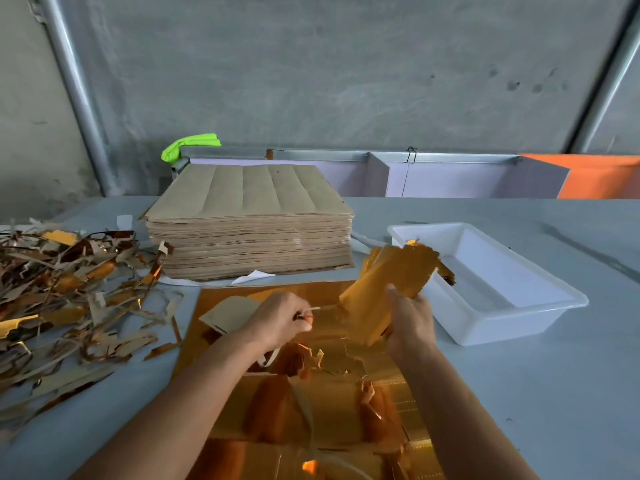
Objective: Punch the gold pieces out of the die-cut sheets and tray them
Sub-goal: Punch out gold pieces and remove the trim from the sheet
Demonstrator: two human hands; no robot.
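A shiny gold die-cut sheet (pixel 311 410) lies flat on the table in front of me, with torn scraps on it. My right hand (pixel 410 320) grips a bundle of gold pieces (pixel 388 285), tilted up and held just left of the white tray (pixel 540 306). My left hand (pixel 280 320) is curled over the sheet and pinches a thin pale strip (pixel 310 309) between its fingers. A tan piece (pixel 230 313) lies just left of that hand. The tray looks nearly bare inside.
A thick stack of tan sheets (pixel 249 220) stands behind the gold sheet. A heap of gold and tan waste strips (pixel 69 299) covers the table's left side. A metal rail (pixel 346 155) and an orange panel (pixel 602 174) run along the back edge.
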